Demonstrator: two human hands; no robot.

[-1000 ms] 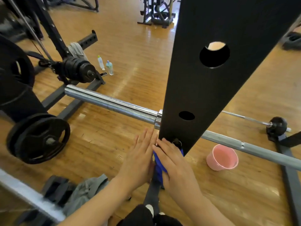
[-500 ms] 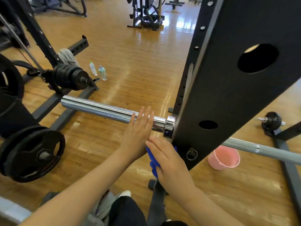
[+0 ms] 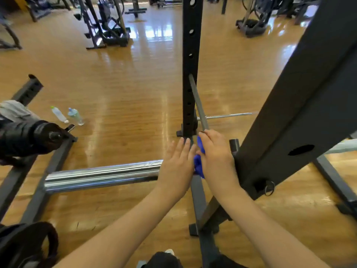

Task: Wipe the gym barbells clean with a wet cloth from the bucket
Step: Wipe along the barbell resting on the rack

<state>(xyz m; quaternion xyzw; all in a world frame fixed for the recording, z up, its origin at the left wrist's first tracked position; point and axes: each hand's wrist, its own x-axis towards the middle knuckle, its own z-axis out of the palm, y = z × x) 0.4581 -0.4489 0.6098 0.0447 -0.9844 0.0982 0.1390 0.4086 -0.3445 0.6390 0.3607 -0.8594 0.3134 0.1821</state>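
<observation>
left hand (image 3: pixel 176 165) flat, fingers straight on chrome steel barbell sleeve (image 3: pixel 102 176) | right hand (image 3: pixel 216 157) clutches crumpled blue cloth (image 3: pixel 199 165) | risk: sleeve spins, fingers jam against black steel rack upright (image 3: pixel 190 74)

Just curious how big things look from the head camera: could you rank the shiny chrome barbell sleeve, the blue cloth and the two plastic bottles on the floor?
1. Shiny chrome barbell sleeve, by far.
2. Blue cloth, mostly hidden between the hands, so unsure.
3. Two plastic bottles, alike, and farther from the camera.

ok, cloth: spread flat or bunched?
Bunched. The blue cloth shows only as a crumpled wad pressed between the left hand and right hand.
</observation>
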